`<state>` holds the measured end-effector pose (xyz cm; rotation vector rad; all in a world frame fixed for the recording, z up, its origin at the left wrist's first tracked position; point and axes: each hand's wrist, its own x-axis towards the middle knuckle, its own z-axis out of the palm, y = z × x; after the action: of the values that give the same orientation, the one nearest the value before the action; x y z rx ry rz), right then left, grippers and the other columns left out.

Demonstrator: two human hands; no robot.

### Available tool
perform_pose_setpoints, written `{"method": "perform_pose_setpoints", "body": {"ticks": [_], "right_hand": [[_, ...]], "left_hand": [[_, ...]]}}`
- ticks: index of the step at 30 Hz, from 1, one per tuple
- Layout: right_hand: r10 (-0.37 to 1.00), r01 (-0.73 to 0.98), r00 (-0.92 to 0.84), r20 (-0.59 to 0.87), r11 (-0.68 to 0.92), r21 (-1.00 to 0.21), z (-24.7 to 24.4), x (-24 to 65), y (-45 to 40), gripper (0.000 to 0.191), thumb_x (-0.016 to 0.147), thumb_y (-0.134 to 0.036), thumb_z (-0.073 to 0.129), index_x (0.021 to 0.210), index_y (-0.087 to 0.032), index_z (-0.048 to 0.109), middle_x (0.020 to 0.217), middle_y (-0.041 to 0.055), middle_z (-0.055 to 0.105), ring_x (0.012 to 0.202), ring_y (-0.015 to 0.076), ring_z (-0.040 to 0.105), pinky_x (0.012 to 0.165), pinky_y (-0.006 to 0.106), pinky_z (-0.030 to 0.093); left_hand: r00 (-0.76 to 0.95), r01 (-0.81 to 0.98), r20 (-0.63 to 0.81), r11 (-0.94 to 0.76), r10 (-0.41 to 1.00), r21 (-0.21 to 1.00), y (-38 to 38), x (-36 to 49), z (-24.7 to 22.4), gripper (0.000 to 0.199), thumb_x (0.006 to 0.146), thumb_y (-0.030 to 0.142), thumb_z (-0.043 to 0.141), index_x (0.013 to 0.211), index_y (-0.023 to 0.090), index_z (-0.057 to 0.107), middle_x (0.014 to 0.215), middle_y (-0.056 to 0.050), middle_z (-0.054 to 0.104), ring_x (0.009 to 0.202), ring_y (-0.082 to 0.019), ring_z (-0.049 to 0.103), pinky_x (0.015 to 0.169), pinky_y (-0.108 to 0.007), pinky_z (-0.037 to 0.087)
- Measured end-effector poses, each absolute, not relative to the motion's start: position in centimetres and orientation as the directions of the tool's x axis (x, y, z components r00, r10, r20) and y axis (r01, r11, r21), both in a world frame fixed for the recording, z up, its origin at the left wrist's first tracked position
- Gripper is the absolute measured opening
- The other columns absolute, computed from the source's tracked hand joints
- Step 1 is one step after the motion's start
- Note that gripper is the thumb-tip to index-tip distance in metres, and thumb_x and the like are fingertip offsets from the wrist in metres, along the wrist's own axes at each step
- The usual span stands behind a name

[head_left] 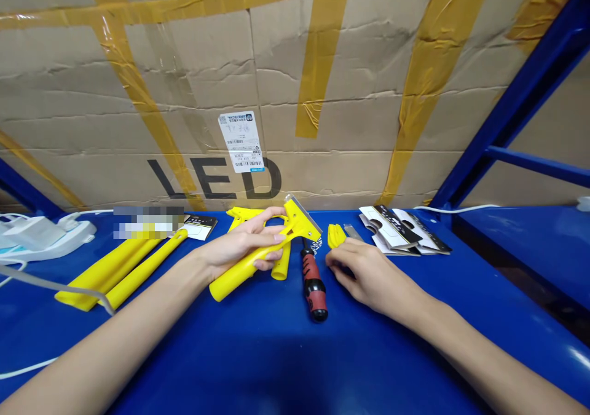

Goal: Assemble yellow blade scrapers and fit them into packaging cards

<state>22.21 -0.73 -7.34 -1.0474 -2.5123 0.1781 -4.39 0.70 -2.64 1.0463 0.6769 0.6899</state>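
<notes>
My left hand (251, 240) is wrapped round the handle of a yellow scraper (235, 273), whose head with a metal blade (306, 215) points up and right. Behind and below it on the table lie more yellow scraper parts (280, 267), partly covered by the hand. My right hand (366, 270) is low over the table with its fingers curled together; whatever they pinch is hidden. Just beyond those fingertips are a small yellow plastic piece (336, 235) and a thin grey metal blade (353, 232). Between the hands lies a screwdriver (314, 286) with a red and black handle, beside a few tiny screws (316, 245).
Printed cards (391, 227) lie at the right rear. Two long yellow handles (115, 264) rest at the left, near a card (200, 226) and a white power strip (64, 240) with cables. A large taped carton (350, 150) stands behind the blue table (258, 359); blue frame bars (511, 104) rise at the right.
</notes>
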Motion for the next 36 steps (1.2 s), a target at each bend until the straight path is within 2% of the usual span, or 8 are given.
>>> {"method": "perform_pose_setpoints", "body": {"ticks": [4, 9, 15, 20, 24, 27, 30, 36], "right_hand": [[0.666, 0.588, -0.580, 0.469, 0.741, -0.325, -6.9, 22.1, -1.0, 0.013, 0.095, -0.009, 0.054, 0.088, -0.021, 0.056, 0.080, 0.0023, 0.062, 0.075, 0.0188, 0.058, 0.070, 0.032, 0.047], [0.556, 0.471, -0.302, 0.774, 0.793, -0.386, -5.7, 21.0, -2.1, 0.022, 0.093, -0.008, 0.060, 0.086, -0.023, 0.046, 0.082, 0.0008, 0.062, 0.079, 0.0168, 0.063, 0.071, 0.029, 0.050], [0.483, 0.479, -0.249, 0.840, 0.815, -0.327, -5.5, 19.9, -3.2, 0.026, 0.091, -0.004, 0.061, 0.086, -0.023, 0.044, 0.083, 0.0011, 0.065, 0.078, 0.0155, 0.063, 0.073, 0.029, 0.051], [0.567, 0.502, -0.220, 0.794, 0.763, -0.407, -5.5, 20.0, -3.1, 0.022, 0.094, -0.010, 0.059, 0.086, -0.024, 0.043, 0.082, 0.0010, 0.062, 0.078, 0.0168, 0.064, 0.070, 0.030, 0.051], [0.616, 0.540, -0.239, 0.751, 0.727, -0.425, -5.3, 20.5, -2.8, 0.018, 0.095, -0.017, 0.060, 0.083, -0.024, 0.047, 0.077, 0.0003, 0.057, 0.073, 0.0167, 0.058, 0.067, 0.030, 0.047], [0.729, 0.478, -0.172, 0.663, 0.650, -0.591, -5.4, 21.0, -2.0, 0.021, 0.089, -0.029, 0.071, 0.087, -0.024, 0.051, 0.080, -0.0001, 0.055, 0.071, 0.0159, 0.052, 0.065, 0.030, 0.045], [0.845, 0.308, -0.131, 0.518, 0.531, -0.789, -5.7, 21.1, -1.4, 0.031, 0.082, -0.038, 0.079, 0.093, -0.024, 0.054, 0.083, -0.0007, 0.055, 0.070, 0.0149, 0.051, 0.064, 0.029, 0.046], [0.952, 0.146, -0.139, 0.273, 0.292, -0.945, -6.0, 20.2, -1.3, 0.041, 0.075, -0.049, 0.082, 0.093, -0.021, 0.058, 0.079, -0.0002, 0.059, 0.069, 0.0151, 0.056, 0.062, 0.029, 0.048]], "left_hand": [[0.627, -0.157, -0.153, 0.316, 0.764, 0.936, 0.7, -4.2, -2.9, 0.047, 0.090, 0.015, 0.068, 0.129, 0.028, 0.045, 0.082, 0.002, 0.052, 0.058, -0.006, 0.050, 0.047, -0.016, 0.033], [0.642, -0.035, -0.175, 0.256, 0.747, 0.966, -0.1, -3.1, -2.5, 0.041, 0.091, 0.022, 0.070, 0.124, 0.029, 0.048, 0.091, 0.002, 0.051, 0.063, -0.007, 0.051, 0.050, -0.018, 0.037], [0.724, 0.046, -0.170, 0.200, 0.669, 0.979, -1.2, -2.0, -2.0, 0.033, 0.094, 0.025, 0.065, 0.122, 0.031, 0.047, 0.099, 0.002, 0.050, 0.064, -0.005, 0.050, 0.053, -0.019, 0.039], [0.720, 0.081, -0.176, 0.172, 0.671, 0.982, -1.4, -1.8, -1.7, 0.032, 0.095, 0.025, 0.063, 0.121, 0.028, 0.045, 0.101, 0.001, 0.050, 0.063, -0.006, 0.048, 0.053, -0.019, 0.039], [0.732, 0.084, -0.171, 0.162, 0.659, 0.983, -1.4, -1.9, -1.9, 0.031, 0.096, 0.024, 0.062, 0.122, 0.029, 0.046, 0.105, 0.000, 0.052, 0.065, -0.006, 0.049, 0.054, -0.019, 0.038], [0.752, 0.064, -0.185, 0.209, 0.633, 0.976, -1.4, -2.2, -2.0, 0.032, 0.095, 0.024, 0.064, 0.121, 0.030, 0.047, 0.108, -0.001, 0.053, 0.065, -0.006, 0.051, 0.052, -0.019, 0.037], [0.761, 0.061, -0.201, 0.241, 0.617, 0.969, -1.3, -2.5, -2.1, 0.032, 0.093, 0.024, 0.066, 0.120, 0.029, 0.049, 0.108, -0.002, 0.053, 0.064, -0.006, 0.051, 0.051, -0.019, 0.037], [0.756, 0.012, -0.203, 0.297, 0.622, 0.955, -1.2, -2.7, -2.2, 0.034, 0.091, 0.022, 0.069, 0.118, 0.029, 0.051, 0.105, -0.001, 0.054, 0.064, -0.006, 0.053, 0.051, -0.019, 0.036]]}}
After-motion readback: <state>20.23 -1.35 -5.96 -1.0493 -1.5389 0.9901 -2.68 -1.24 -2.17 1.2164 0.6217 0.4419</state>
